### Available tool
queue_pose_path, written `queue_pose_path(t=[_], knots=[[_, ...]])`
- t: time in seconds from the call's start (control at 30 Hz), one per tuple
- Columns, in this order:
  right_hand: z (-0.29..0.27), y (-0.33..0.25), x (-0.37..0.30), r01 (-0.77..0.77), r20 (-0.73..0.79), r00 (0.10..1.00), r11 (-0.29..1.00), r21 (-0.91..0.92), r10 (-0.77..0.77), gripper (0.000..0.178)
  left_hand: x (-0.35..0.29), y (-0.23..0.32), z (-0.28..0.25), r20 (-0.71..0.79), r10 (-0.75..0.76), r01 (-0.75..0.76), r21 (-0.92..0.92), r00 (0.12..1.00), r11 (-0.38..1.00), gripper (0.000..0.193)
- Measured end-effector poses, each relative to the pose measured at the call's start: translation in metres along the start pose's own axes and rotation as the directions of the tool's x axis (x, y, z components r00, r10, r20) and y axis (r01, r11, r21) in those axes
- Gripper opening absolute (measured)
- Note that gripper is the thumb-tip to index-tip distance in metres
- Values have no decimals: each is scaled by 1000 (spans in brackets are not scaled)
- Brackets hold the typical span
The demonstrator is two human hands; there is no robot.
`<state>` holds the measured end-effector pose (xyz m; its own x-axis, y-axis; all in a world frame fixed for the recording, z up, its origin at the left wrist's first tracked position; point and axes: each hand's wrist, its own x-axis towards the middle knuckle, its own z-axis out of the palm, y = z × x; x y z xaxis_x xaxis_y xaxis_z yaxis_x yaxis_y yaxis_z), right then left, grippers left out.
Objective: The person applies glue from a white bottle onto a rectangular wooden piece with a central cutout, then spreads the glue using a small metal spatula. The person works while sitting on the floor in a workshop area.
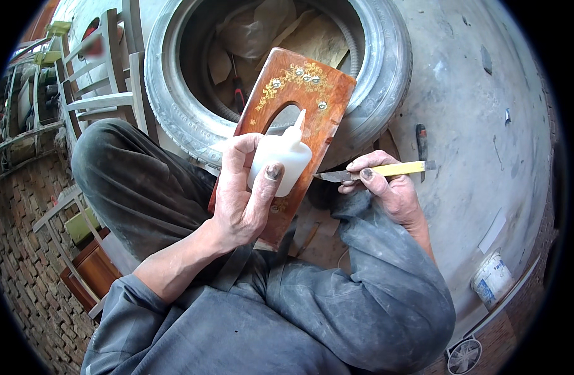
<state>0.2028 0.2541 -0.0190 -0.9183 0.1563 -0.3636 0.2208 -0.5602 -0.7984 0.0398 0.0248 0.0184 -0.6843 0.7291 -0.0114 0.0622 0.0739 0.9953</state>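
My left hand is closed around a white squeeze bottle with a narrow pointed nozzle aimed upward. Under the bottle lies a reddish-brown lacquered wooden board with an oval opening, gold floral decoration and several small shiny inlaid pieces. The board slants from my lap up onto a tyre. In my right hand, closed fingers grip a craft knife with a yellow handle. Its blade points left, with the tip close to the board's right edge; whether they touch I cannot tell.
The large grey tyre lies flat ahead, with plastic, paper and a red-handled tool inside it. A dark-handled tool rests on the floor at right. Wooden chair frames stand at left, and a white bucket sits lower right.
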Motion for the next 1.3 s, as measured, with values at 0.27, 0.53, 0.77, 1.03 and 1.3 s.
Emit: queue_pose_path(t=[0.27,0.53,0.77,1.03,1.3], knots=[[3,-2,2,4,3,1000,1000,-29,-4,22,0,2,0,-1,13,-13,11,1000,1000,36],[-2,2,1,0,-12,1000,1000,3,0,20,2,1,0,-2,12,-12,15,1000,1000,36],[-1,3,3,12,-13,1000,1000,25,-11,20,1,1,0,-4,10,-9,17,1000,1000,36],[-1,4,2,5,-27,1000,999,46,-4,19,2,1,-1,9,23,-23,21,1000,1000,36],[-2,4,1,19,-42,999,1000,12,-18,18,2,1,1,0,11,-11,-5,1000,1000,37]])
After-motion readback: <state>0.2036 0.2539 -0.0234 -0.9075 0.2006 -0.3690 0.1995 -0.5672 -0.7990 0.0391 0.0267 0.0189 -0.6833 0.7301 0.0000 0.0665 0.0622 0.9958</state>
